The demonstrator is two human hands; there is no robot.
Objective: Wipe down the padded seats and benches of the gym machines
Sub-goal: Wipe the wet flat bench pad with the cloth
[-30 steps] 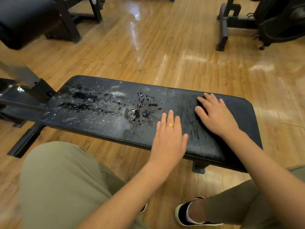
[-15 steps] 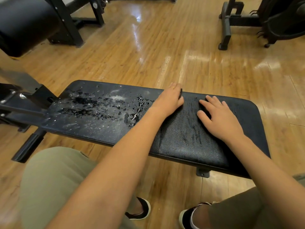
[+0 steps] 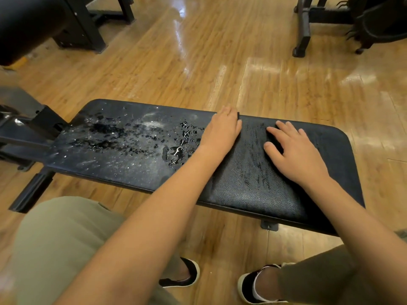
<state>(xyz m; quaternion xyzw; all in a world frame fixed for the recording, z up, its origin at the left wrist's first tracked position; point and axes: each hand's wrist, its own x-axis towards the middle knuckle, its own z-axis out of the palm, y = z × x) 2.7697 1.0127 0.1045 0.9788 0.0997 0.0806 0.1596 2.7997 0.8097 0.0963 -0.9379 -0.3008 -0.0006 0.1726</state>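
One padded bench (image 3: 253, 194); one left hand (image 3: 222, 130); one right hand (image 3: 297, 155); two shoes (image 3: 247, 287).

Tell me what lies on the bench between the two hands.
In the head view, only bare, wet-streaked bench padding lies between the left hand and right hand.

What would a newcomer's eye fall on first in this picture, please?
The long black padded bench spans the middle, its left half spattered with water droplets and whitish smears. Both hands rest on its right half: the left hand at the far edge, the right hand flat beside it.
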